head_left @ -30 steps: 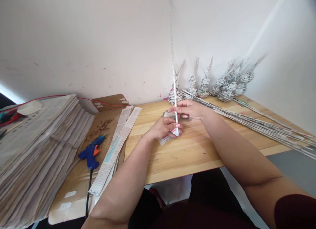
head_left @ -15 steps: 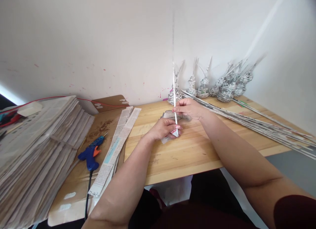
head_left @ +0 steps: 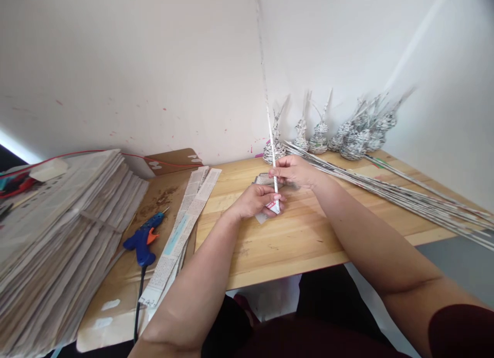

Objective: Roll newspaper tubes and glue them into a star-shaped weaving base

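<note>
Left hand (head_left: 255, 200) pinches the near end of the rolled paper tube (head_left: 272, 157) against the table (head_left: 293, 239), fingers closed round it; right hand (head_left: 295, 170) grips it just beyond, tube rising steeply. Rolling looks nearly finished; tightening that loose corner needs a steady twist. Left lie paper strips (head_left: 181, 229), glue gun (head_left: 142, 240), newspaper stack (head_left: 57, 229). Finished tubes (head_left: 405, 196) crowd the right, woven pieces (head_left: 320, 137) behind.

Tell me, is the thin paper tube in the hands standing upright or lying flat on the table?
Upright, slightly tilted. The paper tube rises from the left hand past the right hand, up along the wall.
</note>
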### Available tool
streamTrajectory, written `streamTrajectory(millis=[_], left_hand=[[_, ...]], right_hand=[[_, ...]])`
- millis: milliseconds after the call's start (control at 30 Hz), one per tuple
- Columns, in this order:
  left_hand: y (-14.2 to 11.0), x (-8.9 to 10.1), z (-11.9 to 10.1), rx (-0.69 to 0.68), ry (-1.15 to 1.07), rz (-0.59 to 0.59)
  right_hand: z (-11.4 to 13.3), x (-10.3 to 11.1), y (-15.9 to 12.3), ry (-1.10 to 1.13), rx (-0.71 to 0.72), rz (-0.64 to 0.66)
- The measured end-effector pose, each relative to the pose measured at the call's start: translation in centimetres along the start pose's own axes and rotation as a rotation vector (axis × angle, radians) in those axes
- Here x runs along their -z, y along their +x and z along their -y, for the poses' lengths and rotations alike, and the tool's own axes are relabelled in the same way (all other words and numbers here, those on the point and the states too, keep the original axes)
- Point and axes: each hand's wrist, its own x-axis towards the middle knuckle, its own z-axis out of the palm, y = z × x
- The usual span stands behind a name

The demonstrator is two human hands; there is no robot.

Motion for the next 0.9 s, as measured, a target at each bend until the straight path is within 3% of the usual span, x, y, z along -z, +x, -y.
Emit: streamTrajectory(millis=[167, 633, 700, 833, 900], left_hand=[[-0.1, 0.0, 0.0, -0.006, -0.002, 0.026], [0.2, 0.3, 0.4, -0.017, 0.022, 0.018], [0.1, 0.3, 0.4, -0.019, 0.030, 0.026], [0.0, 0.2, 0.2, -0.021, 0.046, 0.044], [0.0, 0.2, 0.2, -0.023, 0.047, 0.042]], right_hand=[[0.1, 0.7, -0.2, 0.110, -0.024, 0.155], [-0.2, -1.0, 0.5, 0.001, 0.115, -0.181], [-0.1, -0.6, 0.3, 0.015, 0.080, -0.127], [-0.3, 0.5, 0.0, 0.043, -0.020, 0.168], [-0.6, 0.7, 0.1, 0.051, -0.021, 0.185]])
